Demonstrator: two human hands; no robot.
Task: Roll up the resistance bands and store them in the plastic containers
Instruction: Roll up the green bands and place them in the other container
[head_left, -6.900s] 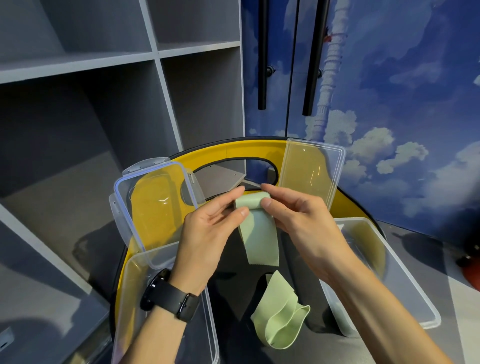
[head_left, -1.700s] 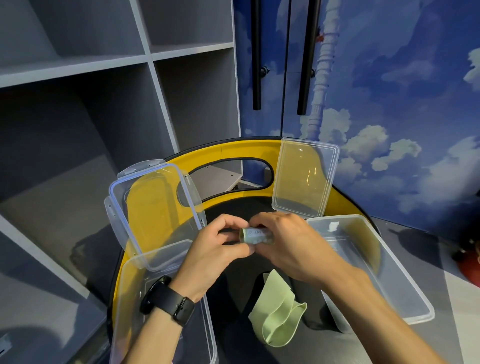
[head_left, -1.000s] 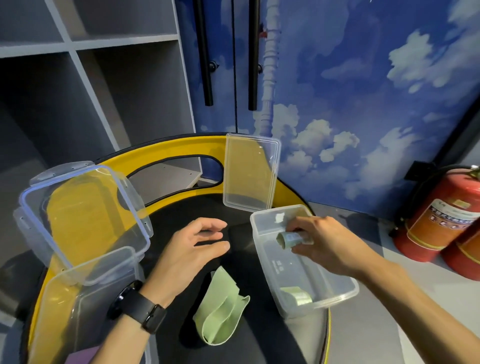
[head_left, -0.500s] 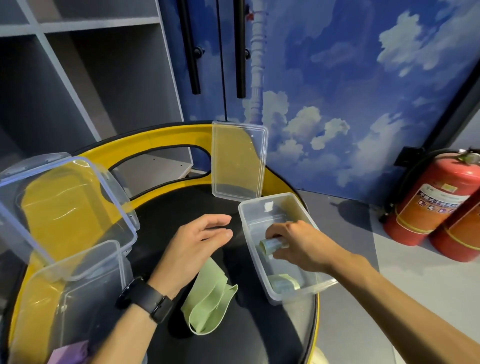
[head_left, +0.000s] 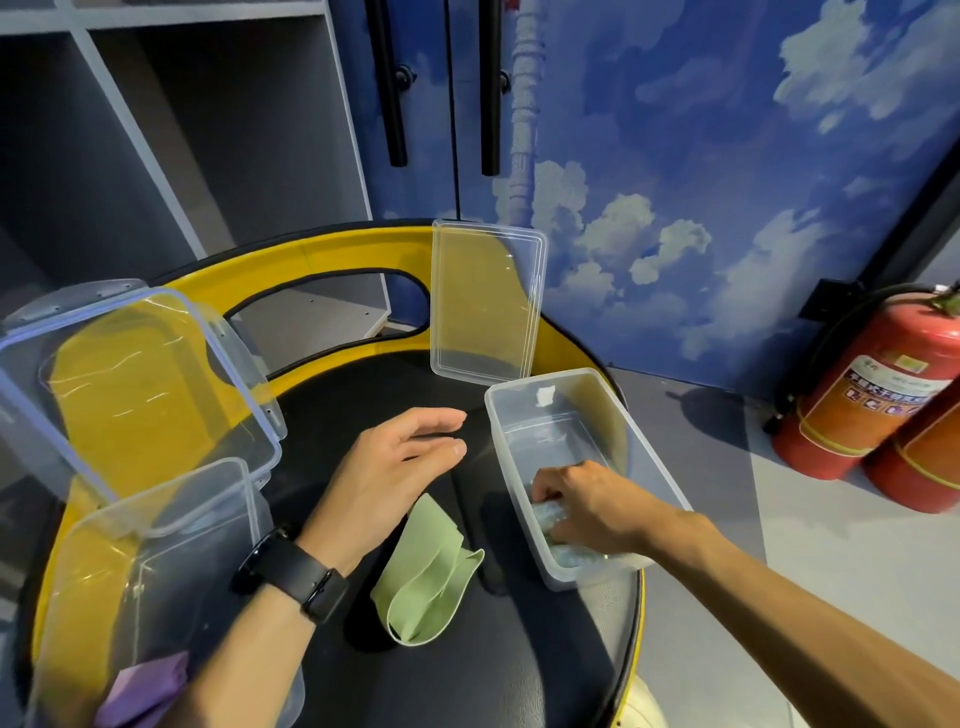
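A rolled green band (head_left: 545, 514) is pinched by the right hand (head_left: 587, 506) down inside the clear container (head_left: 550, 415). The left hand (head_left: 395, 462) is held spread, empty, just above an unrolled green band (head_left: 426, 587).

A round seat (head_left: 467, 675) with a black top and a yellow back (head_left: 322, 249) carried the things. On the black top lay a loose green band (head_left: 423, 582), folded over itself. A clear box (head_left: 639, 447) sat on the right side, close to the edge. Its flat lid (head_left: 485, 301) stood up behind it and leaned on the yellow back. On the left stood another clear box (head_left: 171, 561), with a purple thing (head_left: 145, 691) inside. A bigger lid (head_left: 140, 379) leaned behind it. The seat stood on a grey floor (head_left: 831, 561).
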